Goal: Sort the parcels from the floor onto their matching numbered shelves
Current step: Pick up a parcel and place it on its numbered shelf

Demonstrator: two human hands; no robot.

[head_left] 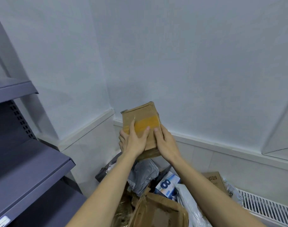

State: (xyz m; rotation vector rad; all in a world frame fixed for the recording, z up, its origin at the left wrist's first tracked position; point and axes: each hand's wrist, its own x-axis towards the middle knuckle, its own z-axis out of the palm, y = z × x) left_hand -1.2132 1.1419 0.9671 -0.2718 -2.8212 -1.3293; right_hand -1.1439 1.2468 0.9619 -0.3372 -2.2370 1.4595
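Both hands are holding a taped box up in front of the wall corner.

The left hand [133, 141] is gripping the box [140, 122] with thumb and fingers spread over its taped face, and the right hand [166, 142] is clasping its right edge, thumb on the face. The box is sitting tilted in the air above the pile [156, 190] of parcels on the floor, clear of the shelves [33, 164] at the left. In the pile, a grey bag, a blue-and-white carton and an open brown box are lying together beside a radiator [267, 205].
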